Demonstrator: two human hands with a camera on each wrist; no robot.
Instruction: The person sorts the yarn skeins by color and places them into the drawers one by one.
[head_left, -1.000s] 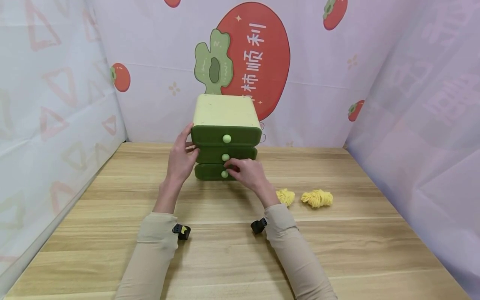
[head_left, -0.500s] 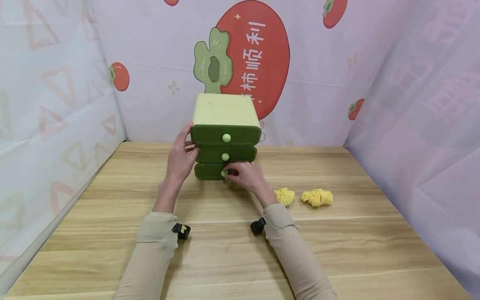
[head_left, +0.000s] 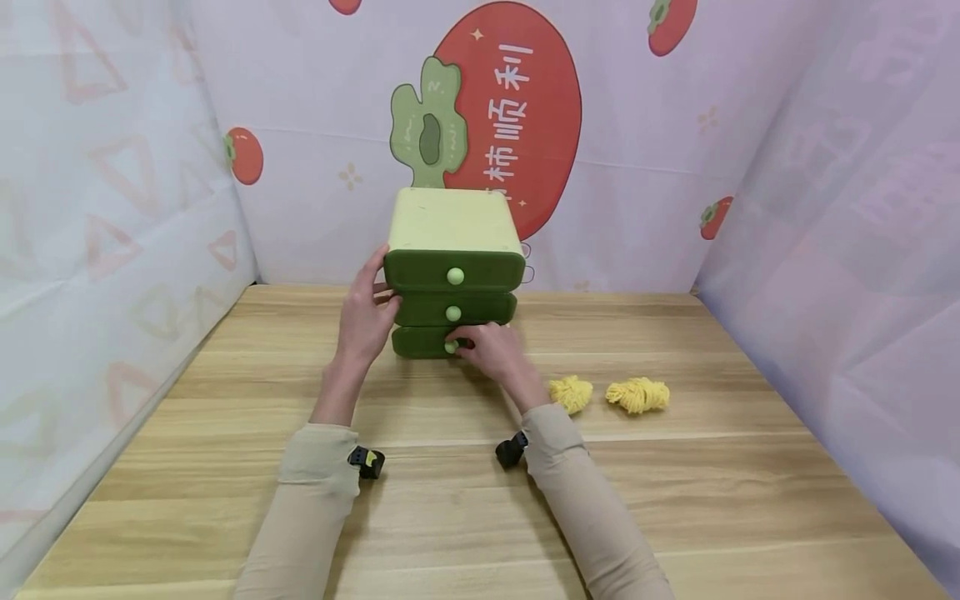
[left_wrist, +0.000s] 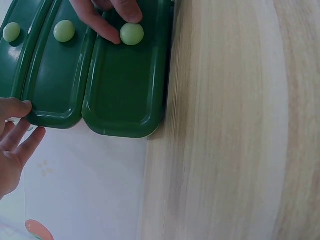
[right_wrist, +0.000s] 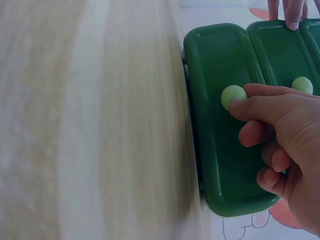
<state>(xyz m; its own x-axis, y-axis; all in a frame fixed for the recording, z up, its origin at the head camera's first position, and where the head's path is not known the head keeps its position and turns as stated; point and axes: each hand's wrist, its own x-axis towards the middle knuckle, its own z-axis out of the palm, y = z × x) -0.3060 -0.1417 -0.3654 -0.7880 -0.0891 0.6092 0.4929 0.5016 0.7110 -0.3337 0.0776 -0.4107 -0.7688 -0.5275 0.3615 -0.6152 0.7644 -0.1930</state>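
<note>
A small cabinet with a cream top [head_left: 453,218] and three dark green drawer fronts stands at the back of the table. My right hand [head_left: 491,346] is at the bottom drawer [right_wrist: 225,55]. Its thumb and index finger pinch that drawer's round pale green knob [right_wrist: 233,97], while the other fingers are curled beside it. My left hand [head_left: 365,321] grips the cabinet's left side. In the left wrist view, the left thumb [left_wrist: 20,107] lies on the front edge of the middle drawer [left_wrist: 57,85], with the fingers along its side.
Two bundles of yellow yarn lie on the wooden table [head_left: 450,517] to the right: one bundle [head_left: 570,394] close by my right forearm, the other bundle [head_left: 637,395] farther right. Behind the cabinet hangs a printed cloth backdrop [head_left: 630,208], with cloth walls on both sides.
My right fingers have come down slightly from just above the bottom knob and now pinch it. The left hand keeps its place on the cabinet.
</note>
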